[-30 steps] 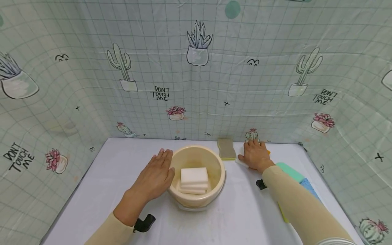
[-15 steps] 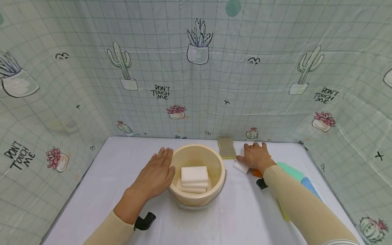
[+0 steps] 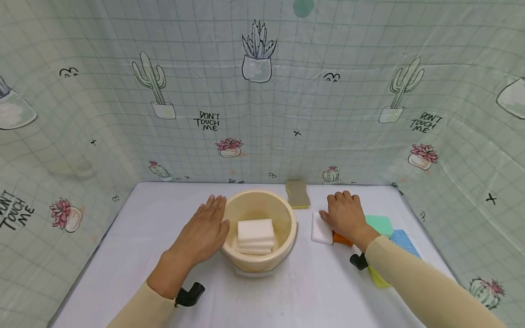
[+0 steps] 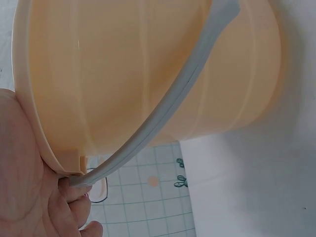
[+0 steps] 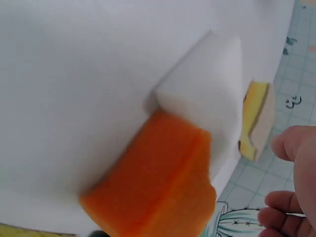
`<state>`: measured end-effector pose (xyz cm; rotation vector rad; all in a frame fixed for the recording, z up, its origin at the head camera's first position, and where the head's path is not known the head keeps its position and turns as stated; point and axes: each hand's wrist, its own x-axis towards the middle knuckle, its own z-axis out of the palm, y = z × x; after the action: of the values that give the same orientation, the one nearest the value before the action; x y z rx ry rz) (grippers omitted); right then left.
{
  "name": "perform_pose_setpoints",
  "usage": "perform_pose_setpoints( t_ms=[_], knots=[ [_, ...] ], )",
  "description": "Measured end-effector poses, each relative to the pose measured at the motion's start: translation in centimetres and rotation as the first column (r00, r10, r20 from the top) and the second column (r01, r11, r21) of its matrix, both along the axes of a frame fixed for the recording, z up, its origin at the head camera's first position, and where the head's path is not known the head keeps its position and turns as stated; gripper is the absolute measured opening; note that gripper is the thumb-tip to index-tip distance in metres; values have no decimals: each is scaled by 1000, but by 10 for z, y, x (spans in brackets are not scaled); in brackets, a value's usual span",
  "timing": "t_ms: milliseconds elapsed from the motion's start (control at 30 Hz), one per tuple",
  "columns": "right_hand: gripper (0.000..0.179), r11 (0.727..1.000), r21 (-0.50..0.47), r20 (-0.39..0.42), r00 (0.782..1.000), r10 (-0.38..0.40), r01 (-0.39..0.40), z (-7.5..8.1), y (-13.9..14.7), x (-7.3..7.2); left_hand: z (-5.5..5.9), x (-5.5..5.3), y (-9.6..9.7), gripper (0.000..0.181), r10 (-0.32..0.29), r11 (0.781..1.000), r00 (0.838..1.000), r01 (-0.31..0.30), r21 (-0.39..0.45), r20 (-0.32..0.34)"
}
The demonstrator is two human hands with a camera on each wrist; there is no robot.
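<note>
A cream bucket point(image 3: 258, 263) stands mid-table with several white sponges point(image 3: 255, 230) inside it. My left hand point(image 3: 200, 233) lies along its left rim with fingers extended. Its fingers touch the rim near the joint of the grey handle point(image 4: 168, 106) in the left wrist view. On the right, my right hand point(image 3: 346, 213) hovers above an orange sponge point(image 5: 153, 173) and a white sponge point(image 5: 202, 84), which lie side by side. Its fingers are loosely bent, the thumb apart, with nothing seen between them.
A grey-and-yellow scrub sponge point(image 3: 297, 193) lies at the back, right of the bucket. Beyond the right hand are a green sponge point(image 3: 380, 225) and a blue one point(image 3: 405, 241). A yellow piece point(image 3: 379, 278) is partly under the right forearm. Patterned cloth walls point(image 3: 262, 109) enclose the table.
My right hand has drawn slightly right, uncovering the white sponge and more of the orange one. The view has shifted a little. My left hand stays at the bucket rim.
</note>
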<state>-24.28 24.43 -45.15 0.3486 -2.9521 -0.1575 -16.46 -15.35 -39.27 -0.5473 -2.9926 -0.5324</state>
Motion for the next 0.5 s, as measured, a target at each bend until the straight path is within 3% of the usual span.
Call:
perform_pose_setpoints(
  t_ms=[233,500],
  knots=[
    [56,1000,5,-86,996,-4,4,-14,-8,24,1,1,-1,62,-4,1000,1000,4,6,-9],
    [82,991,82,-17,994,-109,110,-26,-17,38,1,1,0,63,2,1000,1000,-2,10,-4]
  ],
)
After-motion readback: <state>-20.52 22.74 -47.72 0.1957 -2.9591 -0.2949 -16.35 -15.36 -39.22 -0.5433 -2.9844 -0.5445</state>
